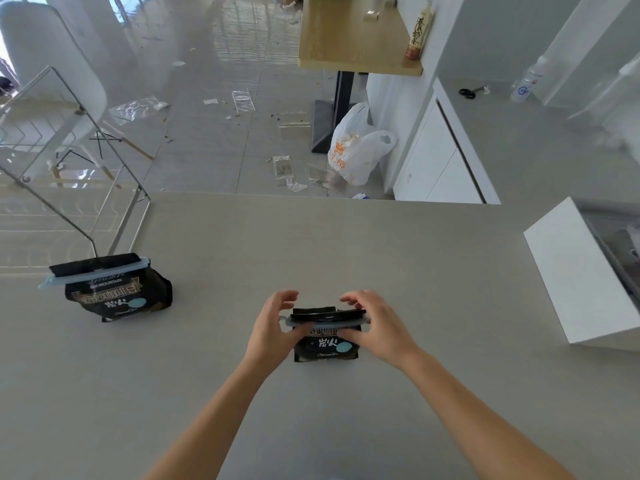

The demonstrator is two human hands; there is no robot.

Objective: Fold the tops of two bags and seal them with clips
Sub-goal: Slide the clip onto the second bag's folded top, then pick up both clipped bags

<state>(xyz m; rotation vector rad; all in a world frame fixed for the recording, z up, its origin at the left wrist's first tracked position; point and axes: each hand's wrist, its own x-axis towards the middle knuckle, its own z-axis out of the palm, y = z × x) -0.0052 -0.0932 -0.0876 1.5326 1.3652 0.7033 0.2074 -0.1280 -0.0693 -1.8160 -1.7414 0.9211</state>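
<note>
Bag (325, 346), black with pale print, stands upright near the middle of the grey counter (381, 258), with both hands around its folded top. A pale blue clip (325, 322) runs across that fold. The left hand (273, 329) holds the clip's left end, thumb on the near side and fingers curled above, open and apart from the bag. The right hand (375, 327) grips the right end the same way, thumb pressed to the front and fingers arched over the back. Whether the clip is fully snapped shut I cannot tell.

A second bag (119, 294) sits well apart to the left, leaning a little, its top folded and held by its own blue clip (93, 273). Just behind it stands a wire rack (86, 174) at the counter's left edge. A white box (581, 282) lies at the right edge, well clear of the hands. Nothing lies between the two bags. Beyond the counter, the floor shows scattered wrappers and a white plastic sack (356, 147) beside a wooden table (346, 36).
</note>
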